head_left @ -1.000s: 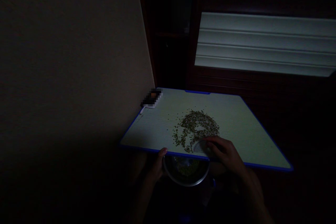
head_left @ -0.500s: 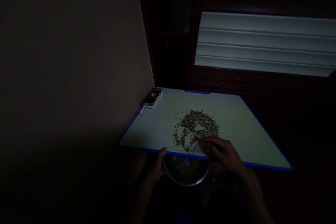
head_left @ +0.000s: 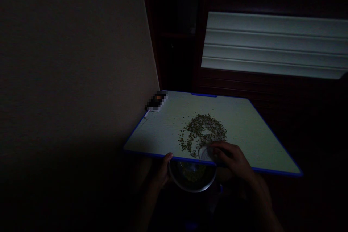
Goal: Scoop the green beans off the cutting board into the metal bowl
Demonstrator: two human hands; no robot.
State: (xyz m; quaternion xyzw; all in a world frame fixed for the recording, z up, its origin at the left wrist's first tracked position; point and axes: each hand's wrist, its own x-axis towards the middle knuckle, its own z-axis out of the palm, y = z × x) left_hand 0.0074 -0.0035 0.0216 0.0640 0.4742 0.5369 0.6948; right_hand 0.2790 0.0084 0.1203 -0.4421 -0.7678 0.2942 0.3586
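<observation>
- Green-brown seeds [head_left: 199, 125] lie in a loose, broken ring on the tabletop, mostly forward and to the left of the right hand [head_left: 236, 159]; the nearest grains sit just beyond its fingers [head_left: 224, 145].
- The scatter has no clear long axis: densest at the far side, it thins towards the near left.
- The right hand is much the nearer; its fingers are bent and drawn close together at the right side of a pale rounded piece [head_left: 206, 153], perhaps a small dish. They seem to touch it, but I cannot tell whether they grip it.
- The left hand [head_left: 163, 174] has its thumb on the tabletop's front edge, beside a metal bowl [head_left: 196, 190]; its other fingers are hidden, so their hold cannot be told.
- The bowl sits below that edge, with a greenish mass [head_left: 193, 174] inside.
- Pale and blue-edged, the tabletop [head_left: 244, 127] bears a flat device [head_left: 157, 101], its face pixelated, at the far left corner.
- Around it, the room is dim: a plain wall [head_left: 81, 61] at left, dark woodwork with a white slatted panel [head_left: 272, 45] beyond.
</observation>
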